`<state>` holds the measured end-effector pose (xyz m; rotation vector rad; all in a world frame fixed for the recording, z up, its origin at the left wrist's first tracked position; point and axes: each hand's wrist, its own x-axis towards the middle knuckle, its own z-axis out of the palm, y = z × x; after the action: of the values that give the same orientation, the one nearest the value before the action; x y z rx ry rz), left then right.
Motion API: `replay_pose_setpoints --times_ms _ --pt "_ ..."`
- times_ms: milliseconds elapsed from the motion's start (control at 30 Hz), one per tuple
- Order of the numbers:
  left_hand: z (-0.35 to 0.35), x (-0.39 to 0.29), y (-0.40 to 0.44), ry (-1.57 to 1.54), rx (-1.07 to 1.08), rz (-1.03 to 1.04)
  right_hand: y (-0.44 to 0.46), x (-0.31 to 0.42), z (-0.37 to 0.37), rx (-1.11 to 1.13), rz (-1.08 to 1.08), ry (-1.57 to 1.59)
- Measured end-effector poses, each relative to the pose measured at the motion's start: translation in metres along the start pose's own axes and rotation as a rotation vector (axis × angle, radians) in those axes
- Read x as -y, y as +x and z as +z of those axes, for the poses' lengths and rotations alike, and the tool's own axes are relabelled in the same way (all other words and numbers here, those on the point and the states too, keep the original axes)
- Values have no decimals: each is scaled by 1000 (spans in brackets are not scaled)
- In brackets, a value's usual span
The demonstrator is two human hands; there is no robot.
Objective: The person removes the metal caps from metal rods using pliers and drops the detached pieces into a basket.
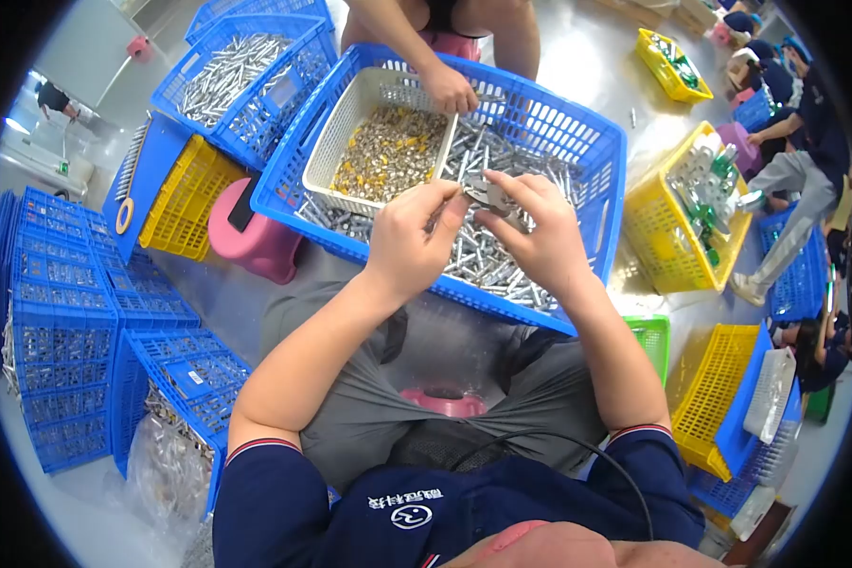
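Observation:
My left hand (412, 237) and my right hand (538, 235) are close together over the large blue crate (613, 180). Between their fingertips is a small silvery metal part (483, 195), partly covered by the fingers. My right thumb and fingers pinch it. The left thumb and forefinger are closed near its left side, and what they grip is hidden. Below lie many slim metal pins (488, 265) in the blue crate. A white basket (314, 170) inside the crate holds small brass and silver pieces (388, 151).
Another person's hand (448, 88) reaches to the white basket's edge from across. A pink stool (246, 232) with a dark phone-like object stands at left. Stacked blue crates (62, 331) fill the far left. At right are yellow crates (667, 227) of green and white parts.

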<state>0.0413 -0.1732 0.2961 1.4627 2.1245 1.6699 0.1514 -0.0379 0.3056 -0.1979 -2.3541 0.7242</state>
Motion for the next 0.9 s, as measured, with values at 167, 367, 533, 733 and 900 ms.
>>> replay_pose_setpoints --times_ms 167,367,533,733,900 --pt "1 6 0 89 -40 267 -9 -4 6 62 62 72" --pt "6 -1 -9 106 77 397 -9 1 10 366 668 715" --pt "13 4 -10 -634 50 -198 -8 5 10 96 459 429" --pt "10 -3 -7 -813 93 -399 -3 0 8 -112 22 -62" --pt "14 -4 -7 -829 114 -425 -3 -4 8 -116 -42 -158"
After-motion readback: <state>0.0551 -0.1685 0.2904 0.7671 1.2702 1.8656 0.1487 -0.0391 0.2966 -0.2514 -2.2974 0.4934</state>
